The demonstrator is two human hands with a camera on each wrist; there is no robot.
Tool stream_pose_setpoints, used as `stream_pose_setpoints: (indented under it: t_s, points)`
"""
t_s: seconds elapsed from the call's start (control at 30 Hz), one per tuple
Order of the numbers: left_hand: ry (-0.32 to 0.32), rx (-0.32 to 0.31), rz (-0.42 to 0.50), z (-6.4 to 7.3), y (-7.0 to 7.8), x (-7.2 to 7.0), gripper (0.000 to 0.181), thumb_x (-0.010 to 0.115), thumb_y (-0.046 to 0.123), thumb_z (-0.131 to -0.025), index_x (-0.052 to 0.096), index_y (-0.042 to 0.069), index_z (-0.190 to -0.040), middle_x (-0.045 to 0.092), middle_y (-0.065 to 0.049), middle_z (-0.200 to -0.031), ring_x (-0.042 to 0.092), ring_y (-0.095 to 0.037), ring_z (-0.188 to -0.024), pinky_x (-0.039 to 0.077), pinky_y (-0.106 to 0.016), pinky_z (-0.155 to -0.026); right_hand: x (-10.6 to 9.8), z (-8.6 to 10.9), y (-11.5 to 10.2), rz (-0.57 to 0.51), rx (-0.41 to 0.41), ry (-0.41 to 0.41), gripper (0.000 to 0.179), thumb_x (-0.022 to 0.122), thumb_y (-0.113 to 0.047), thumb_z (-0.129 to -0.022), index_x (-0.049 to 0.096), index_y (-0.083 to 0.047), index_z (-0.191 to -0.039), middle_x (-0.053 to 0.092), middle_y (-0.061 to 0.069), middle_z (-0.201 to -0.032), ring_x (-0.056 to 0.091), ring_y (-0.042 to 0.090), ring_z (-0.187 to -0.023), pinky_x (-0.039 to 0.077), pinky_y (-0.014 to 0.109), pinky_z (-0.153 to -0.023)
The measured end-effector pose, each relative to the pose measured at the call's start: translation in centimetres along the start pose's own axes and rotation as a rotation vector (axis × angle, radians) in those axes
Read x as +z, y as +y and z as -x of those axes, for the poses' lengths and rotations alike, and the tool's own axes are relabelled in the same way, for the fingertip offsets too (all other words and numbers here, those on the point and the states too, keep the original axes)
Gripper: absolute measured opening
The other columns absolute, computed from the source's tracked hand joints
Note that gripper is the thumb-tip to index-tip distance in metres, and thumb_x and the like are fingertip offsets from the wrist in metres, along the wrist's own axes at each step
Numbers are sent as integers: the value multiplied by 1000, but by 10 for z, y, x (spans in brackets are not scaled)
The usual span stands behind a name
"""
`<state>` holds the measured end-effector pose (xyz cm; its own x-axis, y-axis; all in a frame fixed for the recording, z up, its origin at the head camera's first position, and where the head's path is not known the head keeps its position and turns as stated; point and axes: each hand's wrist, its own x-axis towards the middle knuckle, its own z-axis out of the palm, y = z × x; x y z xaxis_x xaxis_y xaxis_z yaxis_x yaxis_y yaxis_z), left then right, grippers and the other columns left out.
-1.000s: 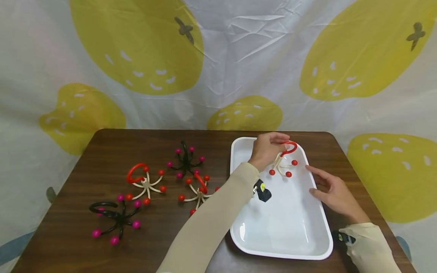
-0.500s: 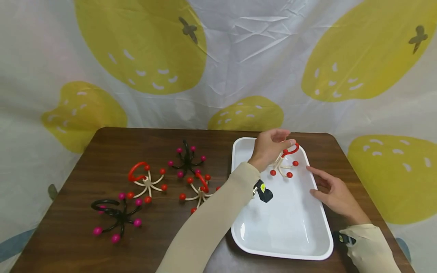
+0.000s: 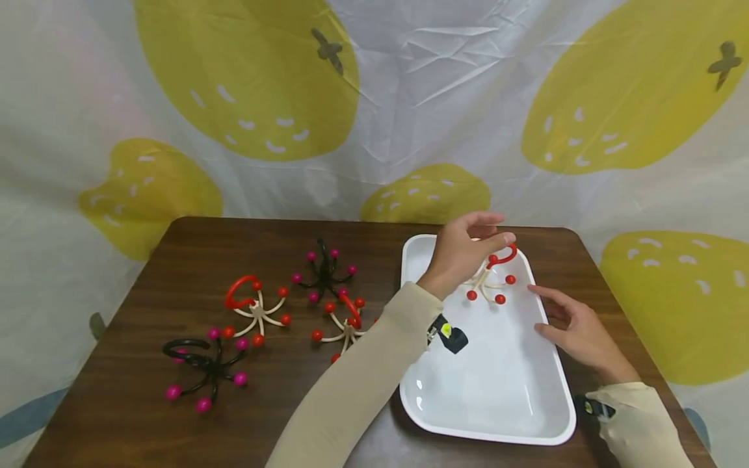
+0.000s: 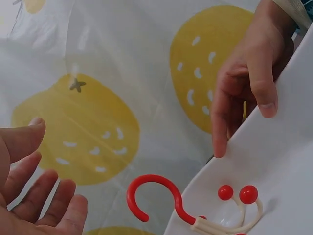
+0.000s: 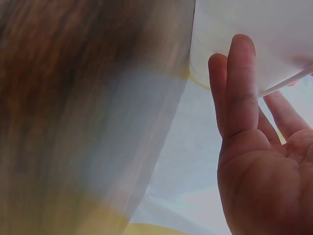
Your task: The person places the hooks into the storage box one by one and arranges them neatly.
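Observation:
A ball-tipped massager [image 3: 483, 281], with cream prongs, red balls and a red hook handle [image 4: 155, 180], stands in the far end of a white tray [image 3: 486, 364]. My left hand [image 3: 465, 250] is just above the handle, its fingers spread and holding nothing; the left wrist view shows the palm [image 4: 29, 196] apart from the hook. At the tray's right side, my right hand [image 3: 585, 331] touches the rim with thumb and forefinger. In the right wrist view its straight fingers [image 5: 240, 93] lie along the tray's outer wall.
On the dark wooden table [image 3: 281, 416] left of the tray lie two black massagers with pink balls, one near [image 3: 212, 370] and one far [image 3: 325, 276]. Two more cream and red massagers, one left [image 3: 257, 312] and one right [image 3: 348, 331], lie between them. A fruit-patterned curtain [image 3: 386, 97] hangs behind.
My left hand has let go of the massager's red hook and risen slightly, its fingers opening. The massager stays in the tray. My right hand keeps its place at the rim.

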<state>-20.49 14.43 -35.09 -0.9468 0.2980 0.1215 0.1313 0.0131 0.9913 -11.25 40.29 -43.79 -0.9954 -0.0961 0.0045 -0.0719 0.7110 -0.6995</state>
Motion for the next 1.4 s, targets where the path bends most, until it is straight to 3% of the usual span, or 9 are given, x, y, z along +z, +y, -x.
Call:
stream_pose_setpoints:
  t_s: [0.2,0.43,0.63,0.77,1.07,1.17,1.3,1.4]
  points:
    - [-36,24,-5,14,14,-11,35,86,29,-92,76,25,-125,73,15,-115,70,-7,-117,59,-17,-84,0,-1,0,5,18,-2,68,72,-7,-96,46,-7,-159,48,32,-156,61,55,-127,66,40,-81]
    - [-149,126,-22,41,29,-36,34,84,25,-93,76,21,-126,76,11,-122,69,-3,-116,58,-20,-92,3,-2,0,-2,17,7,67,72,-8,-96,47,-8,-158,48,32,-156,60,57,-127,66,43,-82]
    - [-181,175,-21,58,40,-61,34,84,18,-93,76,15,-126,77,3,-125,70,-6,-114,58,-23,-99,3,-4,2,22,-13,28,67,74,-6,-95,49,-7,-157,51,32,-154,61,56,-126,65,28,-80]
    - [-186,169,-13,67,41,-77,34,83,15,-93,76,13,-125,76,1,-124,70,-7,-113,58,-26,-101,3,-5,4,29,-14,24,67,74,-7,-95,49,-6,-157,51,32,-154,60,57,-126,65,30,-80]
    - [-217,180,-37,89,41,-110,34,82,14,-93,74,12,-126,75,0,-124,69,-12,-115,58,-29,-103,1,-2,8,34,-21,30,66,74,-6,-95,50,-6,-156,51,32,-153,61,54,-125,60,17,-79]
    - [-228,185,-69,98,40,-124,33,82,15,-94,74,13,-126,75,1,-123,70,-14,-113,58,-32,-102,1,3,10,33,-15,31,66,75,-6,-94,51,-6,-156,52,32,-153,66,44,-122,61,19,-78]
    - [-220,180,-113,107,36,-146,31,82,18,-94,75,18,-124,75,3,-121,72,-17,-113,58,-34,-103,0,6,11,14,-22,32,67,76,-5,-93,52,-6,-155,52,32,-153,64,2,-115,61,20,-77]
    - [-199,156,-143,111,30,-164,29,83,19,-94,76,21,-122,75,5,-120,72,-18,-113,58,-37,-103,-2,5,11,18,-28,29,67,76,-5,-94,51,-6,-156,51,32,-154,64,2,-115,62,22,-77]
